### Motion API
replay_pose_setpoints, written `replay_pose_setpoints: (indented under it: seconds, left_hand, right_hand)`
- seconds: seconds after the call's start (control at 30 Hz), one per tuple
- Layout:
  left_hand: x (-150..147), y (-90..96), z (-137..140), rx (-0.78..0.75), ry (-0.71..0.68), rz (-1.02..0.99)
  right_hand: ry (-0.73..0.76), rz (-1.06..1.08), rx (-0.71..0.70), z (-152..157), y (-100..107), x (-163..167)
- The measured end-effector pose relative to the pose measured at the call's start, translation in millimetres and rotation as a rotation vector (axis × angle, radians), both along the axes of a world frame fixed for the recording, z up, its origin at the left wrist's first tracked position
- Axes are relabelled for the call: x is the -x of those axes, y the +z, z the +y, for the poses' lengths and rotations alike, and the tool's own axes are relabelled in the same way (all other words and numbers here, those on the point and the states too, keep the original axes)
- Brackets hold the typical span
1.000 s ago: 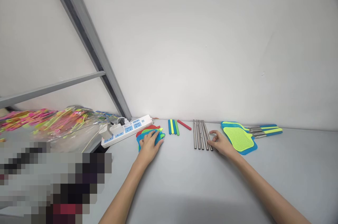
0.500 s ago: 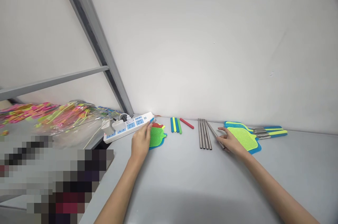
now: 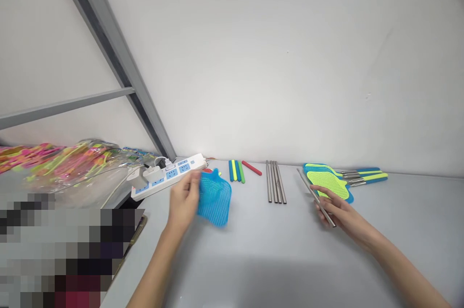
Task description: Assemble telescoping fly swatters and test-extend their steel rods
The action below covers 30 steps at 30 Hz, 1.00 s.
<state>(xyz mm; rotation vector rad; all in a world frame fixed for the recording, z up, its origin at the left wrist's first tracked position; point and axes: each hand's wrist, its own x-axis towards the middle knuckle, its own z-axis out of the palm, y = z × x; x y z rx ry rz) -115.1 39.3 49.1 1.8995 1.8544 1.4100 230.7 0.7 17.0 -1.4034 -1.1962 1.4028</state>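
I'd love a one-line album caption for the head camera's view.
Left hand grips a blue mesh swatter head, right hand a metal rod, above a grey table.

The left hand [image 3: 184,200] hides part of a blurred blue paddle [image 3: 215,199]; the right hand [image 3: 336,209] partly covers a metal rod [image 3: 307,183].

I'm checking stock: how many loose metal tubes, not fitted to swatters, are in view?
5: four tubes lie side by side on the table, and one tube is in the right hand. Others could be hidden.
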Motion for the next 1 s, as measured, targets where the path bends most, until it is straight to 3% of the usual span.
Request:
replay_pose_setpoints:
  seconds: [0.13,0.3,0.47,0.63,1.0]
  left_hand:
    - [-35,-11.3,-10,0.258,-0.387,0.14]
    - [-65,-26.1,-24,0.347,-0.573,0.352]
    - [-67,-33.3,-23,0.338,-0.6,0.412]
    - [-66,-30.6,-24,0.314,-0.558,0.48]
    - [-72,-29.8,-29,0.24,-0.582,0.59]
  right_hand:
    - [0.05,-0.02,0.008,-10,-3,3]
    - [0.186,0.029,0.027,-13,-5,-1]
    - [0.204,0.038,0.063,-13,-16,-9]
    - [0.221,-0.124,0.089,-13,-16,-7]
    - [0.476,-0.223,0.006,-19,-7,6]
